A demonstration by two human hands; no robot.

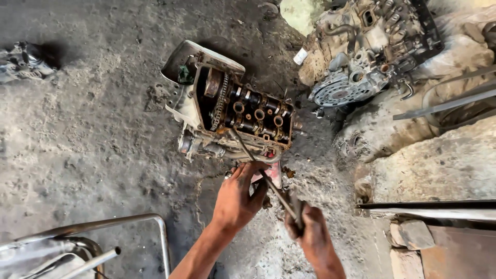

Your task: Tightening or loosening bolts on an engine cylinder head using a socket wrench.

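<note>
A greasy engine [243, 111] stands on the dirt floor, its open top showing a timing chain and camshaft parts. A long metal wrench bar [258, 168] runs from the engine's near edge down to my right hand [310, 235], which is closed around its handle end. My left hand [238, 196] rests on the bar's middle, fingers curled over it, just below the engine's near side. Both hands are dark with grease.
A second engine assembly [361, 57] lies at the upper right on rubble and stones. A bent metal tube frame [119, 227] sits at the lower left. Metal bars [429, 209] and bricks [411, 235] are at the right. A small metal part [20, 62] lies at the far left.
</note>
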